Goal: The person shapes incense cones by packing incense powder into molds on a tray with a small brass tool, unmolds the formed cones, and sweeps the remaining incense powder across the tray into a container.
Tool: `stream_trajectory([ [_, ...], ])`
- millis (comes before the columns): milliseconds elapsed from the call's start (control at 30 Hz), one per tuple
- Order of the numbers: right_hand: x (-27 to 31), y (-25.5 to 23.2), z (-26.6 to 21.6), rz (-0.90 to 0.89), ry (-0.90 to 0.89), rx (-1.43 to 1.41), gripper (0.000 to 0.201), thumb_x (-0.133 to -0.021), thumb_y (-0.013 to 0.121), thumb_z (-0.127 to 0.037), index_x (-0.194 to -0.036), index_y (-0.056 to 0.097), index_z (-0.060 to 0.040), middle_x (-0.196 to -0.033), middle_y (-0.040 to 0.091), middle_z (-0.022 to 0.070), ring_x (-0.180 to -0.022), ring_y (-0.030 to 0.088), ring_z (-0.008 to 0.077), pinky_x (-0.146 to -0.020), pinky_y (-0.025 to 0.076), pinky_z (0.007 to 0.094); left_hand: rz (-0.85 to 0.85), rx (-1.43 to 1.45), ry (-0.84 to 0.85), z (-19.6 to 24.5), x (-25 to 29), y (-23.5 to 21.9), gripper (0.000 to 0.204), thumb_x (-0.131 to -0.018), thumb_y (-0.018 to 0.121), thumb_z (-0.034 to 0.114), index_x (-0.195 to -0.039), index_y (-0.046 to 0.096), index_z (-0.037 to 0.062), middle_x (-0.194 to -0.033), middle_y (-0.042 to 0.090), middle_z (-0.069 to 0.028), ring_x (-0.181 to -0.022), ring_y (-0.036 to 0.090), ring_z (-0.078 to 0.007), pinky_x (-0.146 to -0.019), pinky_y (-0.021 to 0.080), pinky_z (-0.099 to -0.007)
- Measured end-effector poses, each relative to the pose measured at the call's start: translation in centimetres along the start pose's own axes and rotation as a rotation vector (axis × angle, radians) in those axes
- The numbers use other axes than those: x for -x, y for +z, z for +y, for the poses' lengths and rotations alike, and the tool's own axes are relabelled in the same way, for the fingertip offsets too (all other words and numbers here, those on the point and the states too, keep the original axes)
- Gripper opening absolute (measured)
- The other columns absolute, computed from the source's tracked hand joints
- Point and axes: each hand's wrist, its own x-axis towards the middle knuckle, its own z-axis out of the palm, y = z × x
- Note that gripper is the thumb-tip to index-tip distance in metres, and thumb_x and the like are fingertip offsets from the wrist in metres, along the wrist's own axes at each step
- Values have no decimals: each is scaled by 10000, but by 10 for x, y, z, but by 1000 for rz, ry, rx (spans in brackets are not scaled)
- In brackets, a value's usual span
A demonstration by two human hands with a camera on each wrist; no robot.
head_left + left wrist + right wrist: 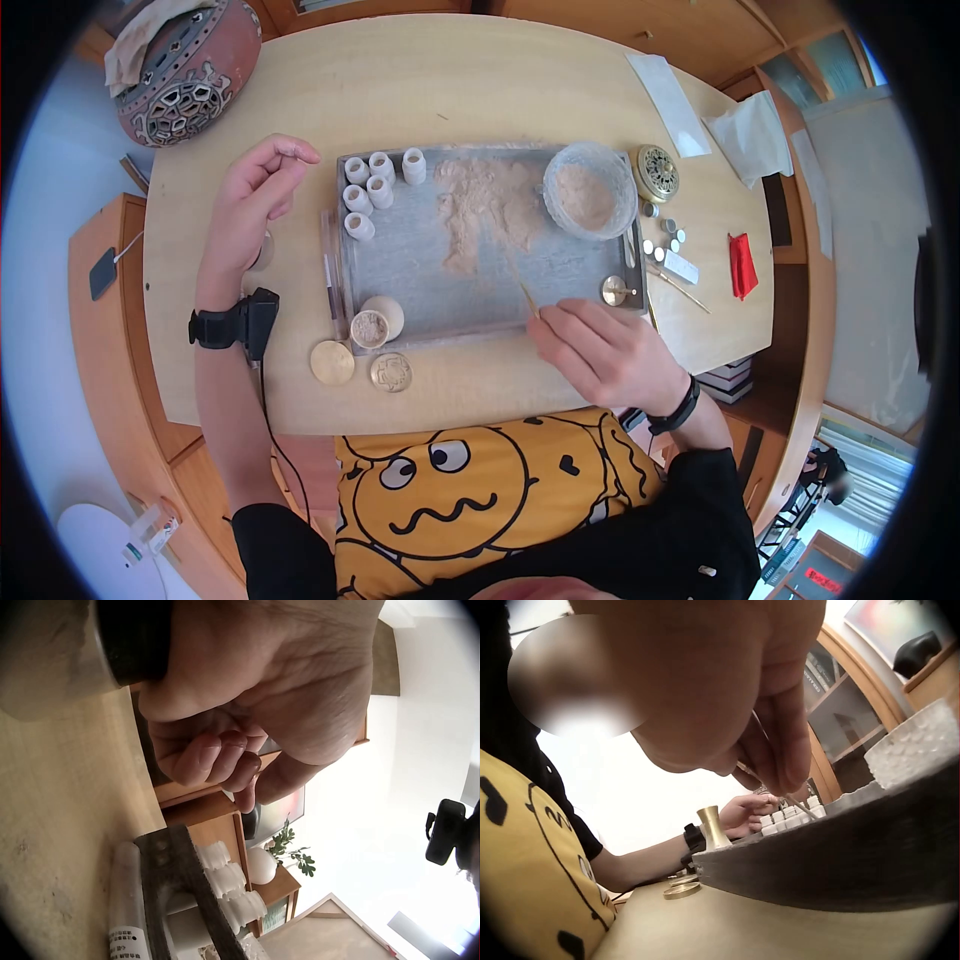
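My right hand (602, 352) is over the front right of a grey tray (430, 300), pinching a thin, pale, stick-like tool (527, 295). The tool's far end points at pinkish-brown powder (470, 195) spread across the tray. In the right wrist view the slim shaft (801, 805) runs out from between the fingertips. Beyond the tray's left edge my left hand (262, 195) hangs raised, fingers loosely curled and holding nothing. Nearest to it are several small white bottles (380, 166) in the tray's back left corner. A textured clear bowl (562, 165) of similar powder stands at the back right.
A brass cup (390, 312) stands at the tray's front left, near two round brass pieces (332, 363). A pierced brass censer (657, 172), small jars (668, 226) and a red pouch (742, 265) lie to the right. A large pot (195, 85) stands back left.
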Motion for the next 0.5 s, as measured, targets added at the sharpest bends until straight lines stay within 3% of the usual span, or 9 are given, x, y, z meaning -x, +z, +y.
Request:
stream_trajectory([
  [233,-7,9,14,-59,64,40,320,-700,672,-73,-1006,647,17,-964,627,80,-900,653,198,-691,566,284,-1,-27,-7,1,0,1,144,-1014,549,104,-1109,619,22,-786,464,64,-587,316,-5,-522,234,-194],
  [300,-10,17,24,41,81,35,316,-698,673,-73,-1000,647,18,-954,626,77,-891,652,197,-679,561,281,15,-14,-2,2,0,3,143,-1007,556,109,-1097,632,27,-777,473,70,-590,317,1,-523,238,-192],
  [500,-1,-2,5,20,8,-25,300,-712,692,-73,-995,644,17,-923,612,66,-874,647,198,-661,550,272,2,5,2,1,0,1,147,-998,567,117,-1088,644,30,-771,484,76,-595,319,6,-526,243,-189],
])
